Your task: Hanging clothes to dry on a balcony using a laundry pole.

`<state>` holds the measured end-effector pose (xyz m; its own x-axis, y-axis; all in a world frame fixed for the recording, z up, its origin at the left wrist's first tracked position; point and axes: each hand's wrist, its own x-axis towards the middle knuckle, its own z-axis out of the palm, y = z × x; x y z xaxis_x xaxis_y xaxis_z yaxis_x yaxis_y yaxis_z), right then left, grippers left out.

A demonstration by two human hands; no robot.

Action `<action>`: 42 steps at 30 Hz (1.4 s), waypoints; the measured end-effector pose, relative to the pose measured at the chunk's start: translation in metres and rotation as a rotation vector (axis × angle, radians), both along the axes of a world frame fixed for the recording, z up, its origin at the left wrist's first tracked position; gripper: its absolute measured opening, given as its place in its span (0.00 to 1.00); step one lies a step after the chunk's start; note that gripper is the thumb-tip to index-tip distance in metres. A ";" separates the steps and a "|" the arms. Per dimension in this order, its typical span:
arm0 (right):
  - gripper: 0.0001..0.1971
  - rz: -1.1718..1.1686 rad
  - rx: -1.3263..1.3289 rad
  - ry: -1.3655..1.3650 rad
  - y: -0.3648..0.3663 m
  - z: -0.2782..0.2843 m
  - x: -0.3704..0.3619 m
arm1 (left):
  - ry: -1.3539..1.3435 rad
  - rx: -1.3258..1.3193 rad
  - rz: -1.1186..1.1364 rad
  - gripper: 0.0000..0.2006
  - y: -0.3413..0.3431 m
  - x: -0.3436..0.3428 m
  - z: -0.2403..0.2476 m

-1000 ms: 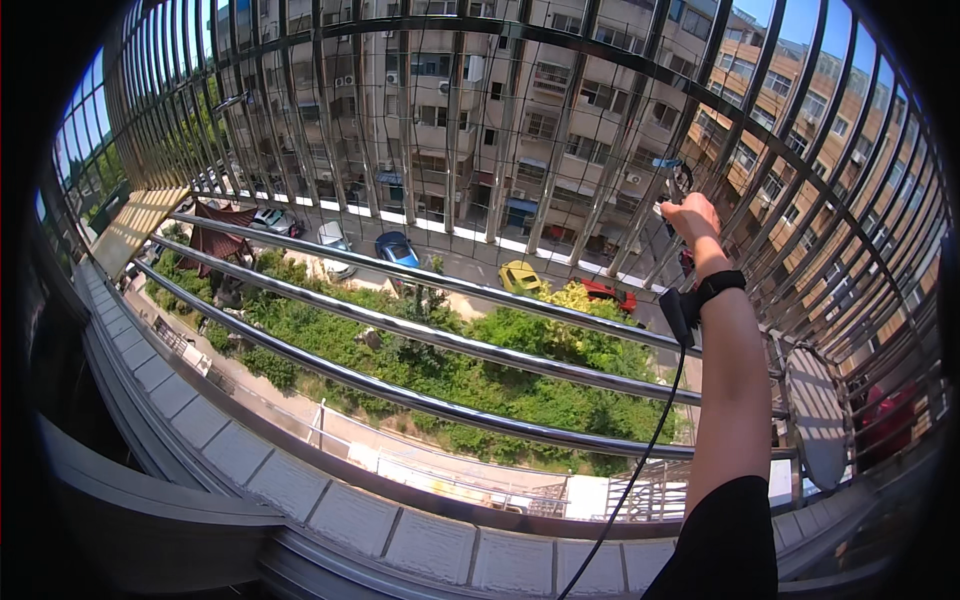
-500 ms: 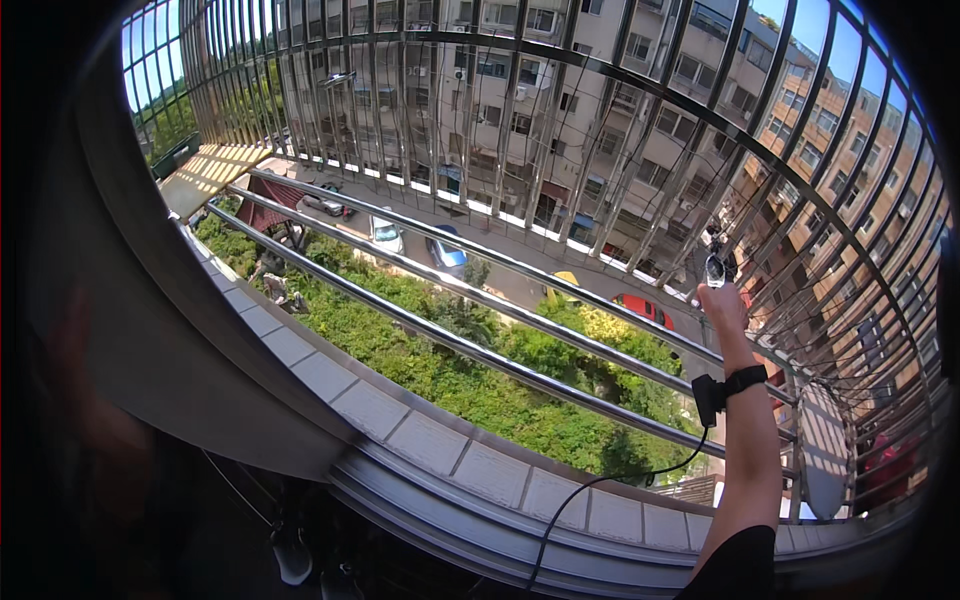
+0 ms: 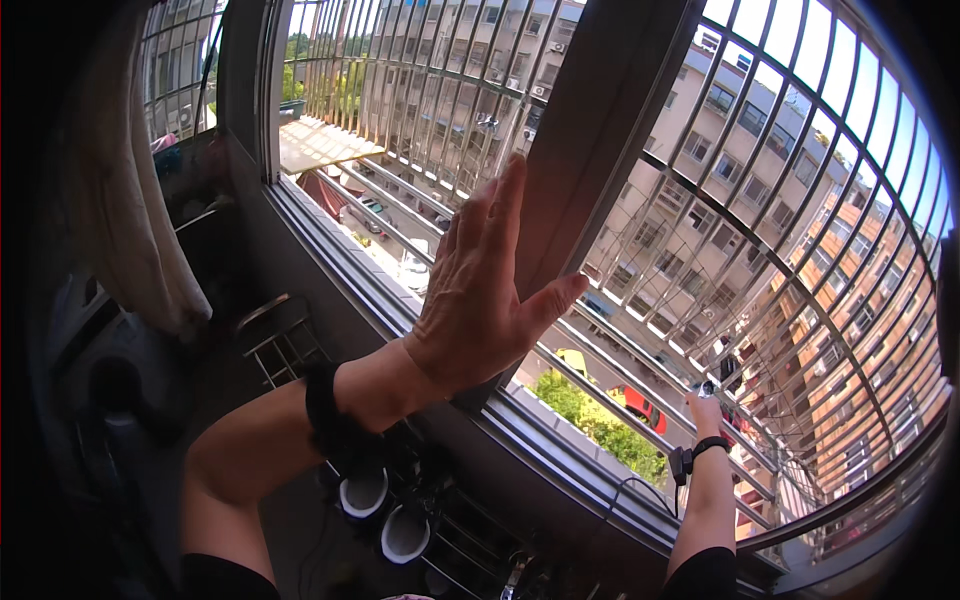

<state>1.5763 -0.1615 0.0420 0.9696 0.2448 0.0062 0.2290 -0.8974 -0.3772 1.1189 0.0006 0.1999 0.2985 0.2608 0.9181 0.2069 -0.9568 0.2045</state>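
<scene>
While right hand [image 3: 705, 410] grips small object [image 3: 706, 389] | left hand [image 3: 470, 300] now raised mid-view

Right of the dark upright window post [image 3: 612, 110]: open room, bare right hand [image 3: 706, 410] through.
Post: behind raised bare left hand [image 3: 470, 300], blocking.
Curved steel-bar grille [image 3: 768, 253]: bars outside, slim gaps.

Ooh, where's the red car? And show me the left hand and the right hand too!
Red car [image 3: 639, 406]: head view, on its red body.
Left hand [image 3: 468, 312]: head view, on the back of the hand.
Right hand [image 3: 706, 412]: head view, on the back of the hand.
</scene>
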 end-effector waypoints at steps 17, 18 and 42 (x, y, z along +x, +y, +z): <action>0.17 0.206 -0.049 0.059 -0.012 -0.075 0.076 | -0.051 -0.990 0.626 0.40 -0.166 -0.292 -0.137; 0.18 0.352 -0.402 -0.390 -0.022 -0.068 0.071 | -0.052 -0.991 0.633 0.40 -0.169 -0.294 -0.140; 0.08 0.005 0.464 0.293 0.027 -0.040 0.023 | -0.061 -1.333 0.578 0.38 -0.181 -0.323 -0.186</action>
<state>1.5990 -0.1344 0.0018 0.9457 0.2853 -0.1556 0.0587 -0.6209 -0.7817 0.7961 -0.1799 0.0137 -0.1714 0.9811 -0.0901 0.4482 0.1591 0.8797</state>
